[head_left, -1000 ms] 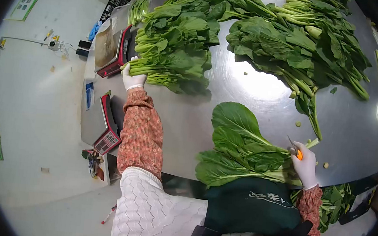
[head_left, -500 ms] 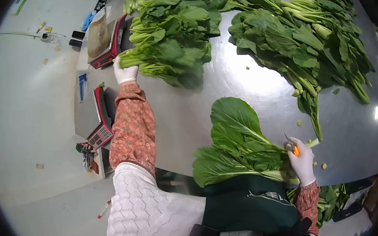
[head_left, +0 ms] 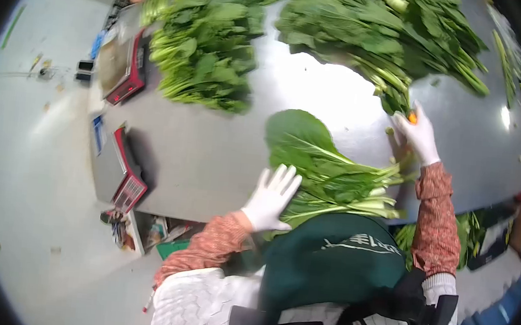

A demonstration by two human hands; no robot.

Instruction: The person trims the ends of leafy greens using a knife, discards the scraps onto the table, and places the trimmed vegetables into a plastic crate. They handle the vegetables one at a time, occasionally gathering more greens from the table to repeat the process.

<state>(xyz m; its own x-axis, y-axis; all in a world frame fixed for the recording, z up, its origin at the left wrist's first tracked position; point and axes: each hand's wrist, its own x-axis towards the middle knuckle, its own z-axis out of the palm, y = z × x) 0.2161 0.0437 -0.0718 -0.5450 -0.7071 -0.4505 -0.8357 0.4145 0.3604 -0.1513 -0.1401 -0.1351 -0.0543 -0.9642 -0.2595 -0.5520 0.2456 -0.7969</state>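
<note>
My left hand (head_left: 271, 196), in a white glove, hovers with fingers spread over the near edge of a small bunch of leafy greens (head_left: 317, 162) lying on the steel table (head_left: 211, 151). My right hand (head_left: 418, 135), also gloved, reaches to the stalk ends of the big right pile of greens (head_left: 379, 36) and grips a small knife with an orange handle (head_left: 412, 117). A second large pile of greens (head_left: 206, 44) lies at the table's far left.
Two red-and-grey weighing scales (head_left: 125, 68) (head_left: 119, 168) sit at the table's left edge. Crates of greens (head_left: 473, 236) stand under the table at right. Small stalk cuttings lie on the steel. Another person's hand shows at the top left.
My left hand has left the far left pile and come back to the small bunch by my body. My right hand has moved up from the bunch's stalks to the big right pile.
</note>
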